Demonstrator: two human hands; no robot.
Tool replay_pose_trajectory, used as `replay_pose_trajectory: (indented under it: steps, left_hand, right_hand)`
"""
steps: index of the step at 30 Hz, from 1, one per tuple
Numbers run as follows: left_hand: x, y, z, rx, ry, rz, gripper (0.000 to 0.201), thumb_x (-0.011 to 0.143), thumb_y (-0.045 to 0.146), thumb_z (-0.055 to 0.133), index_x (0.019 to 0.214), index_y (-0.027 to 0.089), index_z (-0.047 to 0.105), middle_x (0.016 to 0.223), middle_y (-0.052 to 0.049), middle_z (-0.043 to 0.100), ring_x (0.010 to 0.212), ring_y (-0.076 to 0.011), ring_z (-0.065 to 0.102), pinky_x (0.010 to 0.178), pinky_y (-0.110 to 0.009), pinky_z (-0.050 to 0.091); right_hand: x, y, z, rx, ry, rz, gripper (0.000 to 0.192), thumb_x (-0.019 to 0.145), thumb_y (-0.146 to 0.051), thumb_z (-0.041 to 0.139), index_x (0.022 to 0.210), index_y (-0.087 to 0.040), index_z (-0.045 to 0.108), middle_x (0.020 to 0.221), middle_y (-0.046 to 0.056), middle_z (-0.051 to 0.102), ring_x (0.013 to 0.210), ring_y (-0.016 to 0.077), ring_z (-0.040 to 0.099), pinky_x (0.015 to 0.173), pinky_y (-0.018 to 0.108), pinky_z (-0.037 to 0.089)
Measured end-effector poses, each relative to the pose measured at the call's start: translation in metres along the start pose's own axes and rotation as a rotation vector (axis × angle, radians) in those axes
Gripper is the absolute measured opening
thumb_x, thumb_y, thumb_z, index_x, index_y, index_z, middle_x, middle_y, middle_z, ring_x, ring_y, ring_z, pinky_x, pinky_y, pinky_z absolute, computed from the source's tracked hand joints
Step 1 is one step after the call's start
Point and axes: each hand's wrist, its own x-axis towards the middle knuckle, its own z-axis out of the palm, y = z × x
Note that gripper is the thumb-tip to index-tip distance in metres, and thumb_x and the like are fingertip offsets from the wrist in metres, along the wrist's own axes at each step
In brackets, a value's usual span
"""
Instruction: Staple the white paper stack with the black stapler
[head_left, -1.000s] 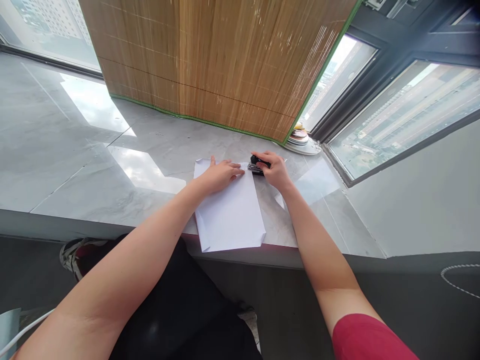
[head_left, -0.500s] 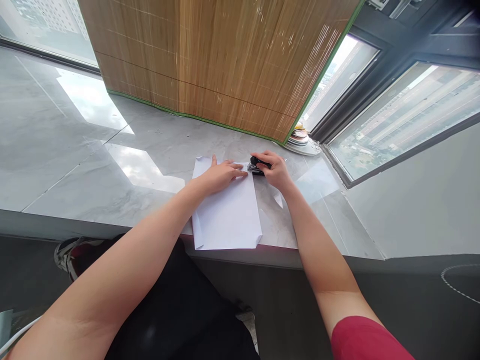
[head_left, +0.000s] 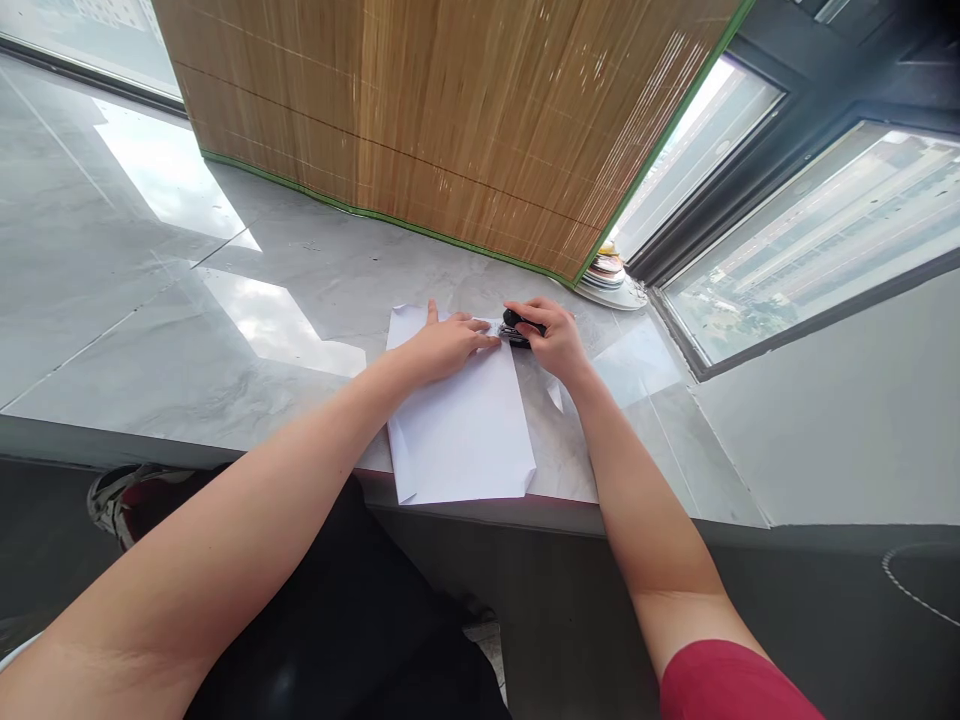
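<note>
Small black stapler (head_left: pixel 519 328) sits at the far right corner of a white paper stack (head_left: pixel 459 420), mouth pointing left over the corner; whether the corner is actually inside the mouth is too small to tell. Judging by looks: stapler is hard, compact, fairly light, not fragile, best gripped across the top and sides near its back end. The paper is thin, floppy and light, likely slides easily on the glossy stone, so it needs a flat palm holding it down near the stapled corner.

Right hand (head_left: pixel 553 338) is curled over the stapler, fingers (head_left: pixel 529 308) wrapped across its top, closed on it, thumb side hidden. Left hand (head_left: pixel 444 345) lies flat and spread on the paper's upper part, fingertips (head_left: pixel 487 341) just beside the stapler's mouth, nearly touching it; it grips nothing, only presses.

Paper lies on the grey marble desk (head_left: pixel 187 340), its near edge at the desk's front edge, lower corners slightly folded. Behind stands a bamboo blind (head_left: pixel 450 120) with green trim. A stack of plates (head_left: pixel 607 278) sits by the window (head_left: pixel 810 240) at right, well apart from the hands.
</note>
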Motion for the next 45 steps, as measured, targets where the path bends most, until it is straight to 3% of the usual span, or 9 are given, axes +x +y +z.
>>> replay_pose_trajectory:
  steps: [45]
  left_hand:
    - [-0.0014,0.0042,-0.0013,-0.054,-0.004,-0.043,0.050,0.111,0.022,0.037,0.148,0.041,0.066,0.162,-0.007,0.056,0.150,-0.0374,0.045,0.120,-0.089,0.002]
  right_hand:
    - [0.0005,-0.0012,0.0056,-0.064,0.001,-0.023,0.041,0.095,-0.023,0.059,0.128,-0.033,0.082,0.111,0.007,0.075,0.105,0.0291,0.067,0.105,0.052,0.052]
